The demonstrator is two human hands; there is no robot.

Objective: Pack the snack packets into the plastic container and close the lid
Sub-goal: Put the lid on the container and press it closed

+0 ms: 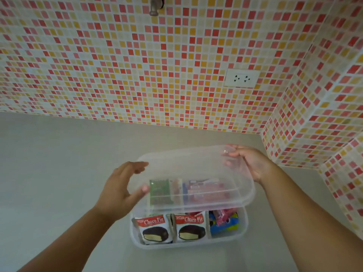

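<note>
Clear lid [196,173] tilted over packed container [243,226] | left hand [119,191] and right hand [249,163] both gripping lid ends

Both hands hold the clear lid [196,173] above the open container [243,228], the left hand [119,191] at its left edge and the right hand [249,163] at its far right corner, with snack packets [170,228] below them.

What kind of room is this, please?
Probably a home kitchen: a mosaic-tiled wall with a power socket above a plain grey counter, and a tap-like metal fitting at the top.
</note>
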